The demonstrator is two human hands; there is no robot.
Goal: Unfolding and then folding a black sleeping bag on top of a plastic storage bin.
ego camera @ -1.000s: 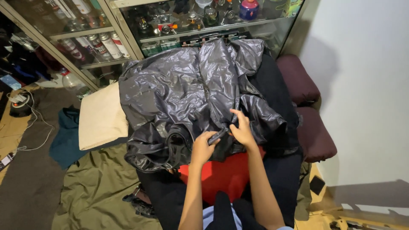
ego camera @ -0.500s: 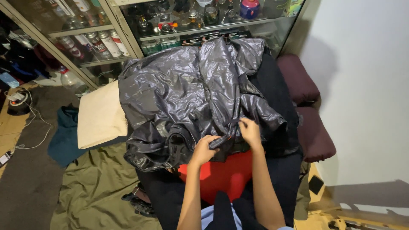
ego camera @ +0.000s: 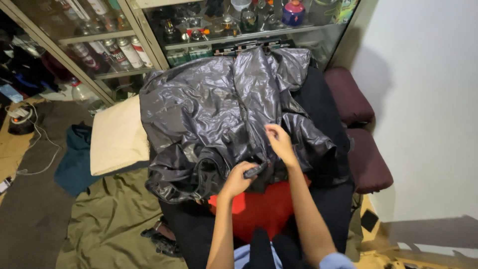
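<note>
A shiny black jacket (ego camera: pixel 234 114) is spread over a dark seat, its hem edge pinched in the closed left hand (ego camera: pixel 238 178) and gripped by the curled right hand (ego camera: pixel 280 143); the fabric is best kept taut between them.

A black-covered surface (ego camera: pixel 318 94) carries a shiny dark grey jacket (ego camera: pixel 219 104), spread flat across most of it, and a red cloth (ego camera: pixel 259 209) lying at its near edge, partly under the jacket's hem. Beside it, the floor (ego camera: pixel 30 224) bears an olive-green sheet (ego camera: pixel 109 224), crumpled, with a cream cushion (ego camera: pixel 117 137) at its far end and a dark teal garment (ego camera: pixel 74 162) just beside the cushion. A white cable (ego camera: pixel 42 149) trails across the floor's brown part.
</note>
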